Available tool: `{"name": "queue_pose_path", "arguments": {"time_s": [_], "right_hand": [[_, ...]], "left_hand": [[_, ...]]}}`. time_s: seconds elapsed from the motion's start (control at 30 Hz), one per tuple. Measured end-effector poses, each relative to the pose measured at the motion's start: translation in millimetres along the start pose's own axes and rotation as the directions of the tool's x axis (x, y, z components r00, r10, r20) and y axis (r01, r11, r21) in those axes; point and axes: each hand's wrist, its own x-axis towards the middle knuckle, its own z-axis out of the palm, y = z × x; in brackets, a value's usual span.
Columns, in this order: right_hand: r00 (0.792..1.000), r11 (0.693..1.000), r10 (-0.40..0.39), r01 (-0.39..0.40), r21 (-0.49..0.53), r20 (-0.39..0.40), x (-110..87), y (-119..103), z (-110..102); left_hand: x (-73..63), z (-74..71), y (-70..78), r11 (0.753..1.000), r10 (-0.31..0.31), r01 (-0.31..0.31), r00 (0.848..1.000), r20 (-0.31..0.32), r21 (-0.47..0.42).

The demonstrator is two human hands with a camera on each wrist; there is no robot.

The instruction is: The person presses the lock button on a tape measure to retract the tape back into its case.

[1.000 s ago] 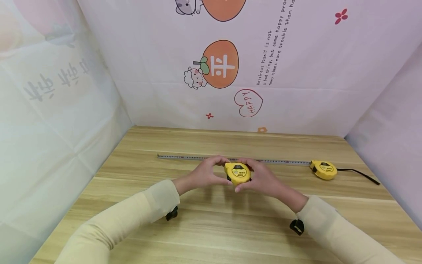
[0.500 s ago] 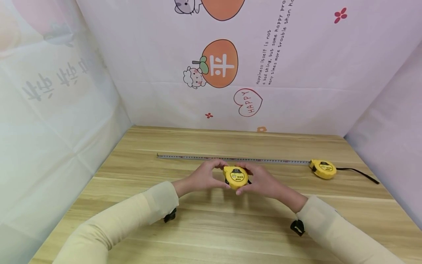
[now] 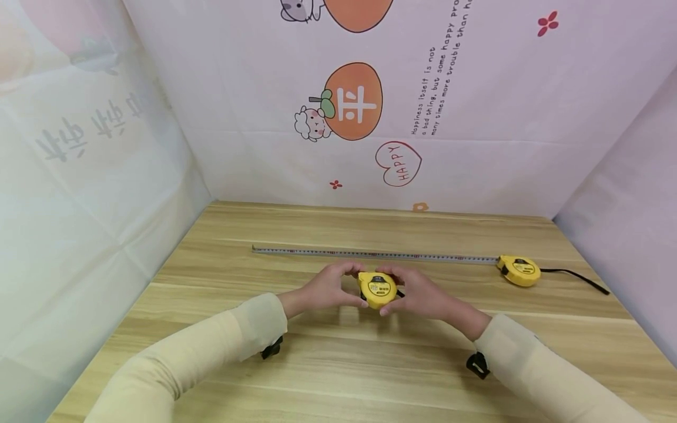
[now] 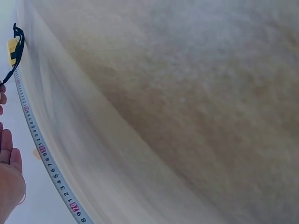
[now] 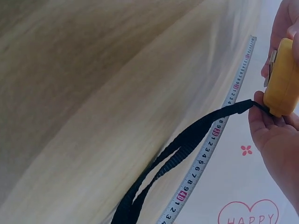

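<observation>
A yellow tape measure (image 3: 378, 289) is held between both hands above the wooden table. My left hand (image 3: 330, 286) grips its left side with the fingers at the back and the thumb in front. On its right side, my right hand (image 3: 420, 294) pinches it the same way. The right wrist view shows the yellow case (image 5: 282, 81) edge-on, its metal end hook and a black strap (image 5: 187, 137) hanging from it. In the left wrist view only part of the left hand (image 4: 9, 182) shows, at the left edge.
Behind the hands a second yellow tape measure (image 3: 520, 271) lies on the table (image 3: 338, 376). Its blade (image 3: 312, 252) is drawn out to the left, and its black strap (image 3: 573, 272) trails right. A printed cloth (image 3: 476, 176) stands at the back.
Both hands have brought the held tape measure slightly down and toward me, so more of the blade behind it shows. The tape measure on the table has not moved.
</observation>
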Motion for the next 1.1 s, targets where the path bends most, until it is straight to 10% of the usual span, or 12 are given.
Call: {"name": "queue_pose_path", "arguments": {"time_s": [1.1], "right_hand": [[0.998, 0.998, 0.058, -0.058, 0.010, 0.011, 1.6, 14, 13]], "left_hand": [[-2.8, 8.8, -4.7, 0.992, -0.122, 0.121, 0.991, 0.053, 0.020]]}}
